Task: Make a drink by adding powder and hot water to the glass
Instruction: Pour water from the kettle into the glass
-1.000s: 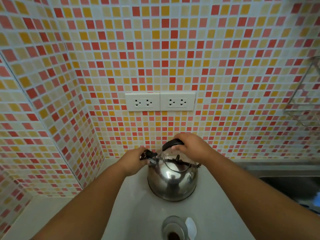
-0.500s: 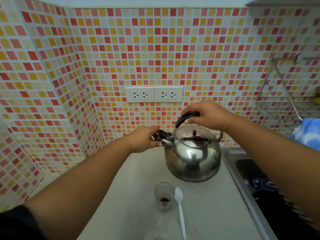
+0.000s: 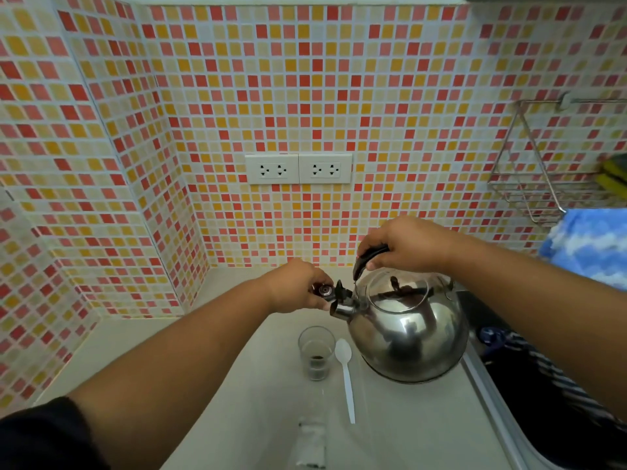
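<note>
Your right hand (image 3: pixel 407 245) grips the kettle (image 3: pixel 407 327) handle, left hand (image 3: pixel 298 286) pinching its spout cap (image 3: pixel 325 291) — open fully, then pour slowly into the glass (image 3: pixel 316 352) below.

Both forearms are bare from elbow to wrist, with no watch, ring or band visible. The left hand (image 3: pixel 298 286) and right hand (image 3: pixel 405 244) are ungloved. A black sleeve (image 3: pixel 44 435) covers the left upper arm.
</note>
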